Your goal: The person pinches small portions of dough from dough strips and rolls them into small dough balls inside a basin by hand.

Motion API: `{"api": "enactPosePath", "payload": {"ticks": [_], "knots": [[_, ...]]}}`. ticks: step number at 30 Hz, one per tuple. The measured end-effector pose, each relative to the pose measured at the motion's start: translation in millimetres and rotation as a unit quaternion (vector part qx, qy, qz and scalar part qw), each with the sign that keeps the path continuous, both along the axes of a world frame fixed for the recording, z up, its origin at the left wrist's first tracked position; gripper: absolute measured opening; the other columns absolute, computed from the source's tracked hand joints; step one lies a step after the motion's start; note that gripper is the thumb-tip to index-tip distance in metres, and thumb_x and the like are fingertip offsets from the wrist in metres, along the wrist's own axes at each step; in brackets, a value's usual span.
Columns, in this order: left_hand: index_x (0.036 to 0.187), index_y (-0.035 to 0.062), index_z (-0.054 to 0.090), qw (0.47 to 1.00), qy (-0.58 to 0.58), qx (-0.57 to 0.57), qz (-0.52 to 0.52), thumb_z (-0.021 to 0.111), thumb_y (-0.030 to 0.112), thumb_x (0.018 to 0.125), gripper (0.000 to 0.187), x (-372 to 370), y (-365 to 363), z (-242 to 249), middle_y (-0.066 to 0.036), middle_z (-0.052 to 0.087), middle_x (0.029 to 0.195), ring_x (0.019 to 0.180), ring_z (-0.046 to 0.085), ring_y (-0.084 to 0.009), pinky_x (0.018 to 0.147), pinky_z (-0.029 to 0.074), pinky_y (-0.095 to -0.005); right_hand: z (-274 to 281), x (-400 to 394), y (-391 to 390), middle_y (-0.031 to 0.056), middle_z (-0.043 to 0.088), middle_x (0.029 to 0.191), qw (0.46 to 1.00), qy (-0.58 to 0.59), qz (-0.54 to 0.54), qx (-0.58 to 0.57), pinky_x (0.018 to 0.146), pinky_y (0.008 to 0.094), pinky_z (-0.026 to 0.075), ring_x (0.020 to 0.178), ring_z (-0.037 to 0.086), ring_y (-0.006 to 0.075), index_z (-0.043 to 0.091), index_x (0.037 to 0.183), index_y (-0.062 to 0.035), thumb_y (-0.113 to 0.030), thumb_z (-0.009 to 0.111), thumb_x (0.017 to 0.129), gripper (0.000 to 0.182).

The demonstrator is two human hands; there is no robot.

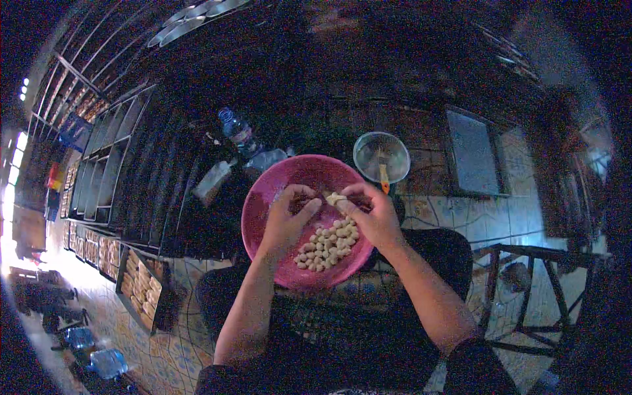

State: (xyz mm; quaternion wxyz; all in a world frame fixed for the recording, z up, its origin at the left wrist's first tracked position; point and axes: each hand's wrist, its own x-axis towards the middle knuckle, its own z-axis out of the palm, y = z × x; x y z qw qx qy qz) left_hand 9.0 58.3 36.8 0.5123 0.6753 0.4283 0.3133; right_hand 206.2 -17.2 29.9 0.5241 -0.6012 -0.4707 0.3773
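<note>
A wide pink plastic basin [258,197] sits in front of me, with many small pale dough balls [329,245] heaped in its lower right part. Over the basin, my right hand [374,216] pinches a lump of pale dough [334,198] between thumb and fingers. My left hand [289,214] faces it from the other side, thumb and fingers curled together at the tips. Whatever those left fingertips hold is too small and grainy to make out. A narrow gap separates them from the dough lump.
Beyond the basin stands a metal bowl [363,153] with an orange-handled brush [384,176] in it. Plastic bottles [238,131] lie behind the basin. Trays of pale baked goods [140,286] and a dark rack [108,158] are at left. A metal frame [526,253] stands right.
</note>
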Motion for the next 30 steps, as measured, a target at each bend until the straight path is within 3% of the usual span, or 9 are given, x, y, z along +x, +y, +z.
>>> {"api": "enactPosePath", "payload": {"ticks": [5, 8, 14, 15, 16, 18, 23, 28, 30], "knots": [[0.113, 0.0045, 0.066, 0.997, -0.049, -0.038, -0.045, 0.071, 0.015, 0.093, 0.023, 3, 5, 11, -0.007, 0.07, 0.109, 0.101, 0.066, -0.0158, 0.09, 0.052, -0.0326, -22, -15, 13, 0.0062, 0.073, 0.107, 0.998, -0.019, 0.055, -0.001, 0.098, 0.0356, 0.051, 0.105, 0.067, 0.0192, 0.071, 0.111, -0.0077, -0.021, 0.075, 0.09, 0.025], [0.112, 0.0036, 0.068, 0.995, 0.055, 0.064, -0.045, 0.07, 0.013, 0.092, 0.022, 4, 9, 0, -0.008, 0.072, 0.107, 0.1, 0.067, -0.0172, 0.089, 0.053, -0.0333, -22, -21, 15, 0.0065, 0.072, 0.111, 0.997, 0.038, 0.063, -0.031, 0.098, 0.0355, 0.051, 0.106, 0.067, 0.0197, 0.07, 0.113, -0.0092, -0.019, 0.075, 0.089, 0.026], [0.101, 0.0022, 0.067, 0.994, 0.064, -0.001, 0.088, 0.071, 0.012, 0.09, 0.015, 12, -2, -18, -0.009, 0.072, 0.099, 0.094, 0.068, -0.02, 0.084, 0.052, -0.0352, -40, -19, 15, 0.0064, 0.07, 0.113, 0.999, 0.03, 0.017, 0.026, 0.094, 0.0338, 0.052, 0.104, 0.067, 0.0199, 0.067, 0.115, -0.0114, -0.025, 0.08, 0.086, 0.035], [0.1, 0.0022, 0.066, 0.993, 0.038, 0.026, 0.112, 0.071, 0.013, 0.091, 0.015, 15, -3, -26, -0.009, 0.071, 0.097, 0.092, 0.067, -0.0198, 0.083, 0.052, -0.0349, -16, -22, 10, 0.0024, 0.068, 0.106, 0.999, 0.001, 0.033, -0.034, 0.093, 0.0297, 0.051, 0.102, 0.064, 0.0112, 0.065, 0.112, -0.0044, -0.017, 0.079, 0.087, 0.032], [0.099, 0.0022, 0.066, 0.989, 0.013, 0.053, 0.135, 0.071, 0.013, 0.091, 0.015, 16, -5, -32, -0.009, 0.07, 0.094, 0.091, 0.067, -0.0195, 0.082, 0.052, -0.0346, -19, -21, 10, 0.0024, 0.068, 0.106, 0.999, 0.0, 0.035, -0.037, 0.093, 0.0297, 0.051, 0.102, 0.064, 0.0112, 0.065, 0.112, -0.0044, -0.017, 0.079, 0.087, 0.032], [0.101, 0.0017, 0.065, 0.992, -0.036, 0.014, 0.122, 0.071, 0.015, 0.092, 0.017, 16, -10, -39, -0.009, 0.069, 0.093, 0.09, 0.065, -0.0182, 0.081, 0.051, -0.0342, -21, -19, 12, 0.0068, 0.073, 0.109, 0.996, -0.063, 0.048, -0.05, 0.093, 0.034, 0.052, 0.103, 0.068, 0.0201, 0.071, 0.104, -0.0084, -0.027, 0.081, 0.084, 0.029], [0.103, 0.0012, 0.063, 0.969, -0.112, -0.17, 0.137, 0.069, 0.015, 0.095, 0.018, 13, -14, -19, -0.004, 0.066, 0.092, 0.086, 0.06, -0.0116, 0.078, 0.051, -0.0288, -29, -23, 11, 0.0093, 0.075, 0.109, 0.997, -0.049, 0.039, -0.044, 0.095, 0.0353, 0.051, 0.104, 0.069, 0.0209, 0.073, 0.106, -0.006, -0.028, 0.078, 0.087, 0.03], [0.104, 0.0014, 0.063, 0.976, -0.092, -0.133, 0.142, 0.07, 0.017, 0.096, 0.019, 14, -23, -23, -0.003, 0.067, 0.092, 0.085, 0.061, -0.0105, 0.077, 0.05, -0.027, -19, -21, 9, 0.0107, 0.074, 0.111, 0.996, 0.036, 0.01, -0.087, 0.097, 0.0371, 0.051, 0.106, 0.069, 0.0228, 0.074, 0.107, -0.0046, -0.029, 0.076, 0.088, 0.031], [0.105, 0.0013, 0.064, 0.981, -0.068, -0.111, 0.144, 0.07, 0.017, 0.095, 0.02, 12, -24, -22, -0.003, 0.067, 0.092, 0.086, 0.061, -0.0107, 0.077, 0.051, -0.0272, -8, -22, 9, 0.0022, 0.074, 0.099, 0.994, -0.059, 0.053, -0.077, 0.082, 0.0294, 0.052, 0.09, 0.065, 0.0098, 0.072, 0.108, -0.0022, -0.023, 0.072, 0.093, 0.026]]}}
